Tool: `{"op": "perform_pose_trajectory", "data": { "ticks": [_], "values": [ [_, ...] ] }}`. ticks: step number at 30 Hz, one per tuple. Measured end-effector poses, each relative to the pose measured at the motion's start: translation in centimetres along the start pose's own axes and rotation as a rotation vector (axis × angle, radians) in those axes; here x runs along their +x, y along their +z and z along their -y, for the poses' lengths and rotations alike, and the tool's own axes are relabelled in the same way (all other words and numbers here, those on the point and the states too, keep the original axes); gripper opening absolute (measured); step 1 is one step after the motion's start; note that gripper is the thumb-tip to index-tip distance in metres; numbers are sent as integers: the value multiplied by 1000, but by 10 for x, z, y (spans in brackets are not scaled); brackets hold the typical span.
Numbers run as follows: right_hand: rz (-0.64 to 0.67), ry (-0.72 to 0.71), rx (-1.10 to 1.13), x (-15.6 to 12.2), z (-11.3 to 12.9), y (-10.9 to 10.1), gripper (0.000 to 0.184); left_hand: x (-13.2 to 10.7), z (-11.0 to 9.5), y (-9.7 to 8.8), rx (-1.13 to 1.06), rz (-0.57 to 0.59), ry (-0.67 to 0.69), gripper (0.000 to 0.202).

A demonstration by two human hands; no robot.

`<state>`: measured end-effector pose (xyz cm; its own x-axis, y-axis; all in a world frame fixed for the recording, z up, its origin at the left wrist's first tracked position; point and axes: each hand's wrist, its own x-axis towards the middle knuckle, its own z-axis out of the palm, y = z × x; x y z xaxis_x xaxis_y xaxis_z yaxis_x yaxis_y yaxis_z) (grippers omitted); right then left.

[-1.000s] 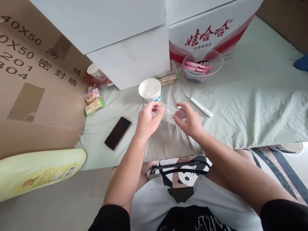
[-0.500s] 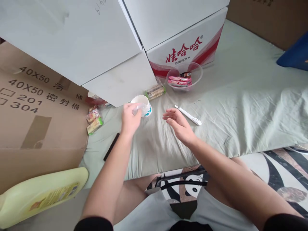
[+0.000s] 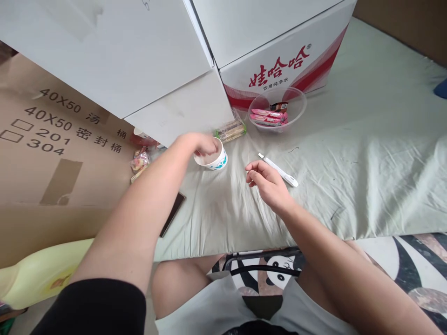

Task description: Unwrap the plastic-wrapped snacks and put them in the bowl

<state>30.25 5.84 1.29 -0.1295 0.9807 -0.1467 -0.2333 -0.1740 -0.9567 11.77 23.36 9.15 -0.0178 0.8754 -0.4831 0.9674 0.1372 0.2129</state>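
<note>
My left hand (image 3: 206, 145) reaches down into a white paper cup (image 3: 219, 163) with a blue-green leaf print. Its fingers are curled inside the rim, and the cup wall and the hand itself hide whatever they hold. My right hand (image 3: 263, 179) hovers over the cloth with fingers loosely bent and nothing between them. Just beyond that hand lies a slim white utility knife (image 3: 279, 171), apart from the fingers. Behind the cup, a clear-wrapped packet of biscuits (image 3: 231, 131) rests against the white carton.
A clear plastic bowl (image 3: 302, 104) holds pink-wrapped snacks (image 3: 267, 117) and a dark packet. White cartons (image 3: 174, 109) stand behind. At left are small snack packets (image 3: 140, 159), a brown carton (image 3: 42, 177), a yellow bottle (image 3: 45, 265) and a dark phone (image 3: 173, 215).
My left hand has moved from beside the cup, holding crumpled clear plastic, down into it. The fingers of my right hand have bent a little more. The view has shifted slightly.
</note>
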Motion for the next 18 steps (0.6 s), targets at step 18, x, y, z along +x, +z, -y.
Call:
{"op": "perform_pose_trajectory", "data": {
  "ticks": [18],
  "values": [
    [28, 13, -23, 8, 5, -4, 19, 54, -53, 32, 632, -130, 258, 72]
  ]
}}
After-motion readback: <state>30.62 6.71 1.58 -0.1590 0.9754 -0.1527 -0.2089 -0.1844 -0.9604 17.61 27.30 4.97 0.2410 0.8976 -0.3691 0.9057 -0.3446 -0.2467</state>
